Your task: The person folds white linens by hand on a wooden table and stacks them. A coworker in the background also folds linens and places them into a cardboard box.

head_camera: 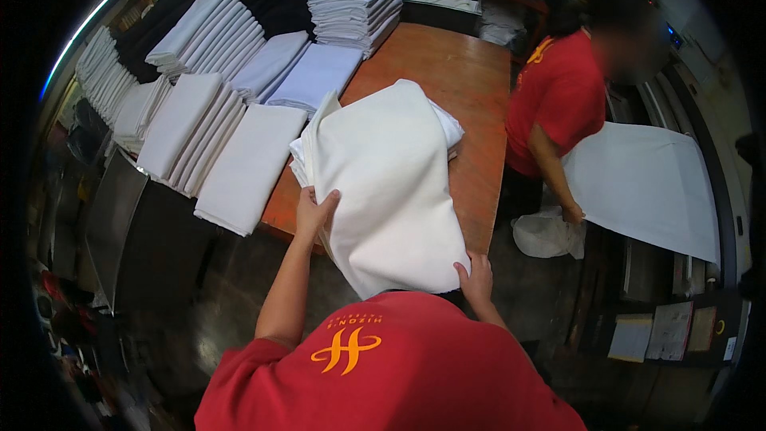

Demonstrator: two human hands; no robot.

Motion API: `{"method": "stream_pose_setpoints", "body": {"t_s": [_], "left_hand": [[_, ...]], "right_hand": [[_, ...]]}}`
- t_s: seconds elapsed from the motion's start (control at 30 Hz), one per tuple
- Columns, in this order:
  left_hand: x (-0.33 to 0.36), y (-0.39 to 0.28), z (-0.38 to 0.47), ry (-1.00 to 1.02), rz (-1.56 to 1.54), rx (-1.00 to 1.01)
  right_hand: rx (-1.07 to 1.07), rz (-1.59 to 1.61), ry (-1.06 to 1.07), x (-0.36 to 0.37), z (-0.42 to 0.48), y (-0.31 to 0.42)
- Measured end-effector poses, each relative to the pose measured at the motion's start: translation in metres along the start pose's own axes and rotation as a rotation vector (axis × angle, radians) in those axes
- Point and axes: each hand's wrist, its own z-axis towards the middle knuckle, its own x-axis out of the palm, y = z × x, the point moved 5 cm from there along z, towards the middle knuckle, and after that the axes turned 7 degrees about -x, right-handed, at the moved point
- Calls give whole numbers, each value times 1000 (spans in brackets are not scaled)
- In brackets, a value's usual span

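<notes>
A white cloth (383,173), folded in layers, lies over the near end of the wooden table and hangs past its front edge towards my body. My left hand (314,212) grips its left edge, thumb on top and fingers underneath. At the near right corner, my right hand (476,278) pinches the cloth between thumb and fingers. Other folded white fabric (449,126) pokes out from beneath it on the right. The cloth's underside and most of my fingertips are hidden.
Folded white linens (251,161) stand in rows left of the wooden table (443,60), with a tall stack (353,0) at its far end. To the right, a co-worker (556,102) in a red shirt holds a white sheet (646,185) at a machine. A whitish bag (547,233) sits below.
</notes>
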Motion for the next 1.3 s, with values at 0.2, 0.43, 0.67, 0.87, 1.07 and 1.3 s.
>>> {"method": "stream_pose_setpoints", "body": {"t_s": [0.2,0.43,0.67,0.87,1.07,1.3], "left_hand": [[-11,-25,8,69,-158,49],[-55,-15,22,-243,376,338],[16,-71,50,-53,846,565],[-16,-20,116,-238,703,215],[-10,-52,123,-306,827,32],[-14,-45,158,-68,964,-38]], "right_hand": [[225,44,231,8,-6,-2],[216,93,207,13,-8,-3],[117,91,68,2,-1,27],[69,204,-120,12,27,32],[151,451,-183,68,127,7],[174,745,87,63,186,50]]}}
